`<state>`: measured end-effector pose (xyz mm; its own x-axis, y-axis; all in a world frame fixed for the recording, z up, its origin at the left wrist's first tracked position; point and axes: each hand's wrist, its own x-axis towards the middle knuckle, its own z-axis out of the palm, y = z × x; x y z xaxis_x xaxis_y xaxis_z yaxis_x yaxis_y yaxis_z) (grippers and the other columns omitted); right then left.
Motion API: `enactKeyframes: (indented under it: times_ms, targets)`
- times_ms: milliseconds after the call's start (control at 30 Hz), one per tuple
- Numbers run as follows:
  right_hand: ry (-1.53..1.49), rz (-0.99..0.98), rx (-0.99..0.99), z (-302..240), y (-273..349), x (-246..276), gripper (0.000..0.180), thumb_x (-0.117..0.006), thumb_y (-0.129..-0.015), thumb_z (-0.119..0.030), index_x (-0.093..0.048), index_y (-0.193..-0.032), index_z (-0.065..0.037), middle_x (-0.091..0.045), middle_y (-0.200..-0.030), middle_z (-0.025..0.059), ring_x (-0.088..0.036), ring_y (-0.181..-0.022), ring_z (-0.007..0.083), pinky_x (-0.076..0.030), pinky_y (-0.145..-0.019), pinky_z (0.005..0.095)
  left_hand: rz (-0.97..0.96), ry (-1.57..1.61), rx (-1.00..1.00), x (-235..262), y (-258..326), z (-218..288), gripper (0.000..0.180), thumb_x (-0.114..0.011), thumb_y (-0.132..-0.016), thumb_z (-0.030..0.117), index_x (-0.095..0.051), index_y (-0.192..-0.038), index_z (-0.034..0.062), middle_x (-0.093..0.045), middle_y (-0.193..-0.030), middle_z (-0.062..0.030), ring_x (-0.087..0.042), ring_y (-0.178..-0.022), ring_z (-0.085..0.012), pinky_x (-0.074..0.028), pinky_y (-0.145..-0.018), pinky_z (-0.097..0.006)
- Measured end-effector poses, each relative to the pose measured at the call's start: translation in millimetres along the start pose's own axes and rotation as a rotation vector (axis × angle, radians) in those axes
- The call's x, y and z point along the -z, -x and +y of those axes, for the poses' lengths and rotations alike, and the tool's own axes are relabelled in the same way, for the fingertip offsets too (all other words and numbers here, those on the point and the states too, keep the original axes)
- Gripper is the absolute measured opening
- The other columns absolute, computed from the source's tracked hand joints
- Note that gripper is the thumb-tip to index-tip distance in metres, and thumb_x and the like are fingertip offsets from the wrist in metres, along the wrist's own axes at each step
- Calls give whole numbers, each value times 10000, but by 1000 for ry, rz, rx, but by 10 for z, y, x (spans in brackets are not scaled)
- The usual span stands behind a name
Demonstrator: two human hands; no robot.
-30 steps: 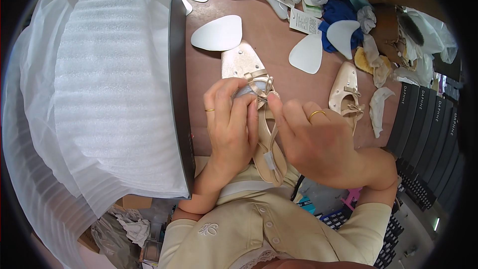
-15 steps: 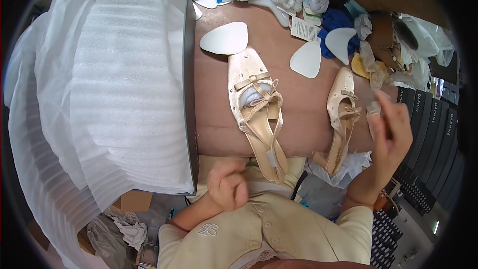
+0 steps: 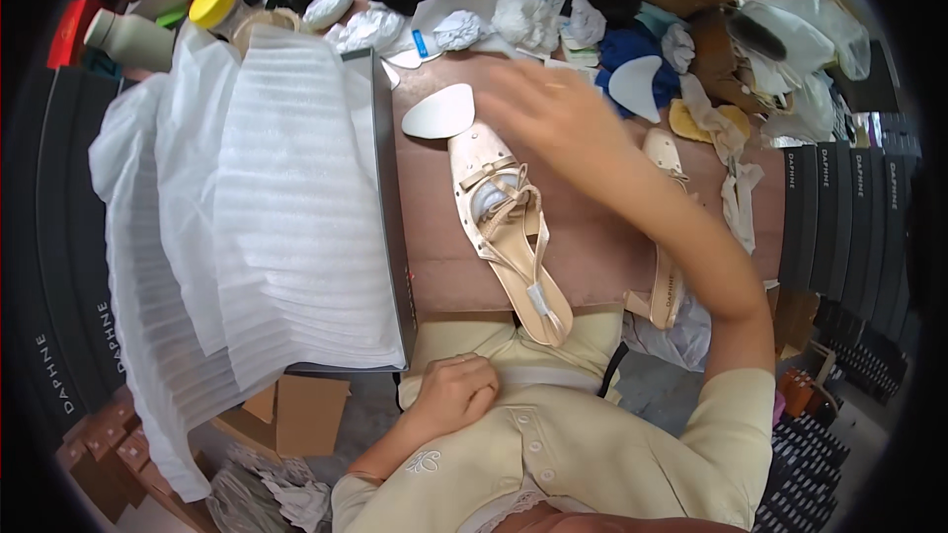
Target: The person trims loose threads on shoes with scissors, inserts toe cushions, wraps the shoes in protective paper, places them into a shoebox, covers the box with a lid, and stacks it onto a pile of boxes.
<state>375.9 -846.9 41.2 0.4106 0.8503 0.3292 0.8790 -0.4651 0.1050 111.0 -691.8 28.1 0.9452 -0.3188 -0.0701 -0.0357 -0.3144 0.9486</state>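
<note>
My right hand (image 3: pixel 541 111) reaches over the pinkish-brown table (image 3: pixel 425 237), blurred, its fingers stretched out with nothing seen in them. Closest to its fingertips are a white rounded insert (image 3: pixel 439 113) and the toe of a beige slingback shoe (image 3: pixel 486 178) with bows and studs. That shoe lies toe away from me, its heel end over the near table edge. My right forearm partly covers the second beige shoe (image 3: pixel 669 286). Low by my lap, my left hand (image 3: pixel 455 393) is loosely curled and holds nothing visible.
A dark shoe box (image 3: pixel 393 217) overflowing with white foam sheet (image 3: pixel 296 207) stands at left. Crumpled paper balls (image 3: pixel 525 22), a blue cloth (image 3: pixel 624 49) and a white curved insert (image 3: pixel 636 87) line the back. Dark boxes (image 3: pixel 837 217) stand at right; an open carton (image 3: pixel 308 417) sits below.
My right hand has swung from beside the right shoe to the far middle of the table, hiding one white insert there. My left hand has settled lower. The whole view has shifted.
</note>
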Motion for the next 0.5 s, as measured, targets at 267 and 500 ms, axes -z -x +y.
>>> enactKeyframes:
  times_ms: [267,500]
  targets:
    - [-474,268,-204,241,17,164,97,-612,-765,-50,-600,-855,-16,-610,-879,87,-627,-803,216,-511,-639,304,6,-69,-372,-90,-467,519,184,-722,-690,93,-552,-652,32,-530,-619,-76,-513,-536,-227,-416,-486,-312]
    - [-1177,535,-1344,-77,2038,1293,208,-595,-816,-1,-520,-1009,-17,-553,-719,28,-552,-532,82,-416,-440,177,-42,-427,-589,-445,-1226,822,379,-724,-680,158,-572,-1001,27,-545,-1042,-143,-509,-972,-299,-437,-758,-389]
